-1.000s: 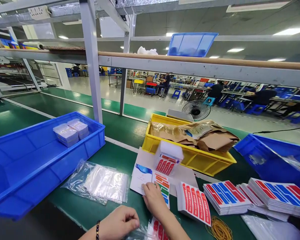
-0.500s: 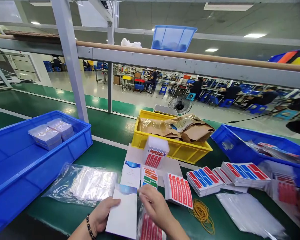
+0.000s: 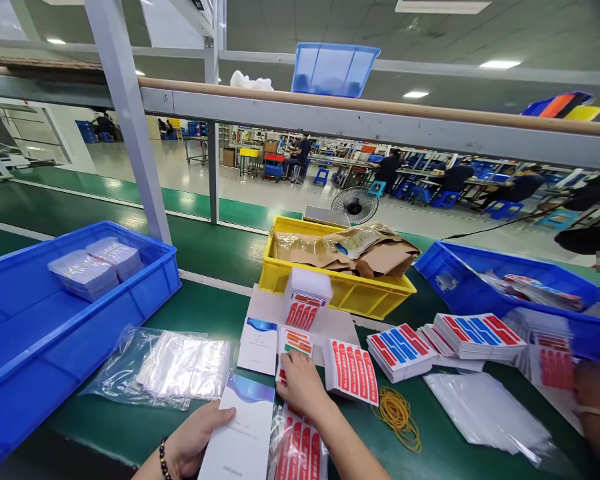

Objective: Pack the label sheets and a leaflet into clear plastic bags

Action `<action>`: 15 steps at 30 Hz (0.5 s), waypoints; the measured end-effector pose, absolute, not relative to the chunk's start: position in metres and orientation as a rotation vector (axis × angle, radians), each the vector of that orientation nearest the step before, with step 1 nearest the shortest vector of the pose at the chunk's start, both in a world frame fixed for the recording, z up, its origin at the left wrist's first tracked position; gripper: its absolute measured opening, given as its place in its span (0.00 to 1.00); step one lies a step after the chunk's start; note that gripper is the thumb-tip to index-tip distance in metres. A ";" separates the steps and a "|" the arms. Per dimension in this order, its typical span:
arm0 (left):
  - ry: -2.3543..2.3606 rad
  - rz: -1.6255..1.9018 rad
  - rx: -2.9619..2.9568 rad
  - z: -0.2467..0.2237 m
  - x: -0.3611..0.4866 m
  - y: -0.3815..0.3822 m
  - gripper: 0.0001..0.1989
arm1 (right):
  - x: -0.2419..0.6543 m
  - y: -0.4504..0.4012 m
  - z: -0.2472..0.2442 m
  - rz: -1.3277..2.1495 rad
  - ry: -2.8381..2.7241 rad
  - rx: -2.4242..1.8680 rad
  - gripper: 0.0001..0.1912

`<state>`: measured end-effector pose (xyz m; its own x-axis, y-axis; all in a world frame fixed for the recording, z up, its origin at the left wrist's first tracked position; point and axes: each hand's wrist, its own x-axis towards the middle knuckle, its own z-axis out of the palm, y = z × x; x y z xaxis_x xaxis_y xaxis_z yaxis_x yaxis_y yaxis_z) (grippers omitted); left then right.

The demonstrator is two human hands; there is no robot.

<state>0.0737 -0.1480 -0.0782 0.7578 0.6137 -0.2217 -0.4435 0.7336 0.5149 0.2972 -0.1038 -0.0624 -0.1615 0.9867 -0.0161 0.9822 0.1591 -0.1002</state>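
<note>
The left hand [image 3: 193, 435] pinches a white-and-blue booklet [image 3: 240, 427] between thumb and curled fingers. Beyond it, the right hand [image 3: 303, 385], loosely curled, touches the orange-and-green sticker sheet [image 3: 296, 343] on the green bench [image 3: 190, 307], in front of the yellow bin [image 3: 340, 283].

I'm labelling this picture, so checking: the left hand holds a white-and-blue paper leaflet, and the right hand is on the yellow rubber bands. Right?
Not quite: the head view shows the right hand on the white paper card printed orange and green, not on the bands. The left hand does hold the leaflet.
</note>
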 end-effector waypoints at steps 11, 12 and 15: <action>0.459 0.549 0.482 -0.082 0.090 -0.153 0.19 | 0.315 -0.099 -0.073 -0.146 -2.306 -1.860 0.14; 0.464 0.547 0.483 -0.082 0.091 -0.153 0.19 | 0.316 -0.098 -0.074 -0.199 -2.270 -1.846 0.14; 0.481 0.543 0.484 -0.080 0.093 -0.154 0.19 | 0.317 -0.097 -0.080 -0.324 -2.207 -1.745 0.15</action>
<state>0.0933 -0.1541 -0.0801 0.7531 0.5861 -0.2987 -0.3681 0.7518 0.5471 0.3171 -0.0972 -0.0800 -0.2111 0.9027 0.3750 0.9723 0.2332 -0.0138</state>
